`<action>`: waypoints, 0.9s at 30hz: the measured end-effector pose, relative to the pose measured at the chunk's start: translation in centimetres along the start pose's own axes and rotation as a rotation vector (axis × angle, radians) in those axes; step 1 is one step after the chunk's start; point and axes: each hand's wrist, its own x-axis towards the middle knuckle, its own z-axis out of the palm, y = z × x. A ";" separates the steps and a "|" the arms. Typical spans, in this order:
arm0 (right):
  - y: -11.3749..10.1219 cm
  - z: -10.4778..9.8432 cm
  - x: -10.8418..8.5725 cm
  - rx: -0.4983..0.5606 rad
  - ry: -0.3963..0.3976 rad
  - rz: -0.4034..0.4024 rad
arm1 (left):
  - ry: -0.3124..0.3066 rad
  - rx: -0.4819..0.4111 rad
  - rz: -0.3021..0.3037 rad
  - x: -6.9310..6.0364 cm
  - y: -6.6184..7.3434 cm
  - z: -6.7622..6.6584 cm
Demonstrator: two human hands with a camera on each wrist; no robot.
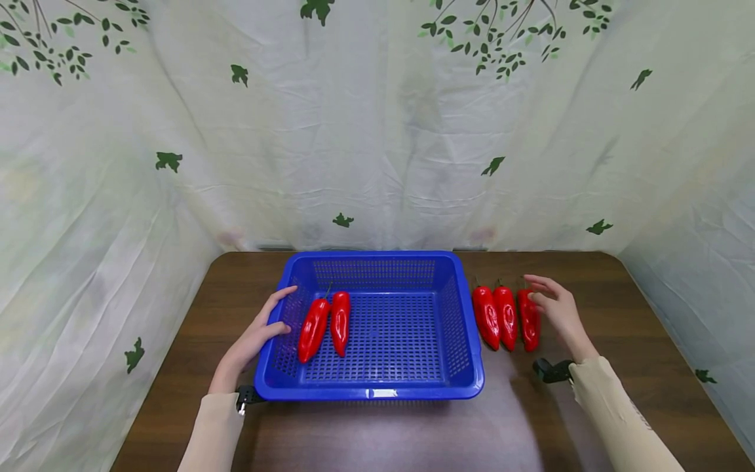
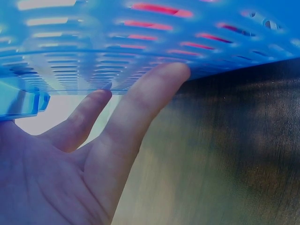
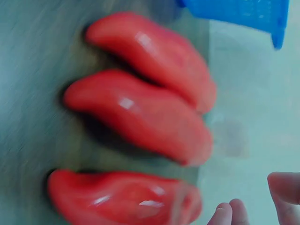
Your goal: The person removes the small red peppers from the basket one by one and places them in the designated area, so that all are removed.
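Where a glossy pepper lies, the right hand is unclosed. The left hand, spread, is at the perforated basket.

Five red peppers, one blue basket, one table

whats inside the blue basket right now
Two red peppers lie in the blue basket, both toward its left side; the rest of its slotted floor shows bare. The patches of floor directly beneath the peppers are covered and cannot be seen.
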 end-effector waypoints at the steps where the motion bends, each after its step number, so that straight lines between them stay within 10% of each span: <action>1: -0.3 0.1 0.0 0.005 -0.002 -0.008 | -0.001 0.000 0.000 0.0 0.0 0.0; 27: -8.0 5.3 0.0 0.192 -0.170 -0.167 | -0.004 -0.006 0.007 0.0 -0.1 -0.1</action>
